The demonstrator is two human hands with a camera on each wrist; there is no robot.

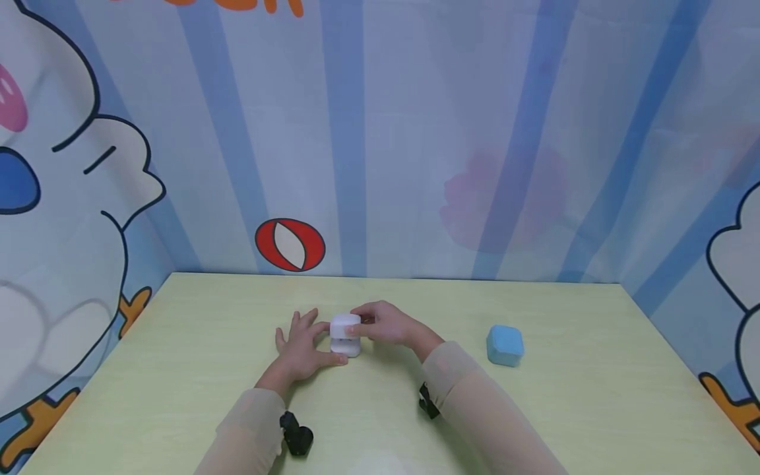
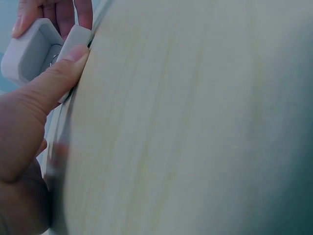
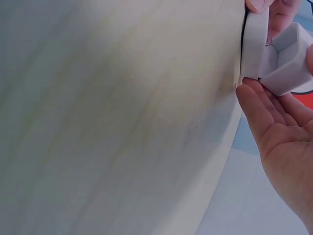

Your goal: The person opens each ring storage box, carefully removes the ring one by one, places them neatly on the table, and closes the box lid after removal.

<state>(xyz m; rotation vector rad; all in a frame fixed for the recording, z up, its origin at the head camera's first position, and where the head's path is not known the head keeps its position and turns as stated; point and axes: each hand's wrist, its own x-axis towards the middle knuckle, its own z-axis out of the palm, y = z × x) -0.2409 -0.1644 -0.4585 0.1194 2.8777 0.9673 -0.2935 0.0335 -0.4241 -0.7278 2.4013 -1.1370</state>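
Observation:
A small white ring box (image 1: pixel 346 347) stands on the table with its lid (image 2: pixel 19 56) tilted up from the base (image 3: pixel 255 44). Inside it a thin ring (image 2: pixel 54 59) shows in both wrist views. My left hand (image 1: pixel 301 349) holds the base from the left, its thumb (image 2: pixel 63 73) along the front and the other fingers spread behind. From the right, my right hand (image 1: pixel 388 323) pinches the lid, the thumb in front. Its lower fingers (image 3: pixel 259 105) lie beside the box. How far the fingers reach behind the box is partly hidden.
A light blue box (image 1: pixel 505 345) with rounded corners sits on the table to the right of my right hand. The pale wooden table (image 1: pixel 594 396) ends at a striped blue cloth backdrop (image 1: pixel 404 132) with printed cartoon figures. Black wrist mounts (image 1: pixel 297 435) hang under my sleeves.

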